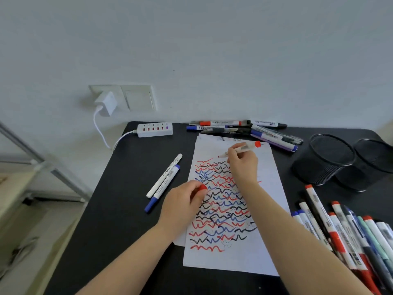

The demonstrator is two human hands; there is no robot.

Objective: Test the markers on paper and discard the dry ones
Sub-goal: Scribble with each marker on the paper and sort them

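Test stroke in hand: right hand [242, 165] gripped red marker [239, 150], tip near paper [263, 241]; left hand [185, 201] pinched red cap [201, 188] (recapping and sorting judged next).

A white sheet of paper covered in red, blue and black wavy lines [238, 209] lies in the middle of the black tabletop [119, 209]. Left of it lie a white marker [164, 175] and a blue-capped white marker [162, 188], side by side. Behind the paper, along the wall, is a loose heap of markers [244, 129], with a white power strip [154, 129] to its left. Right of the paper stand two black mesh cups [331, 160], and nearer, at the right edge, lies a row of markers [344, 235].
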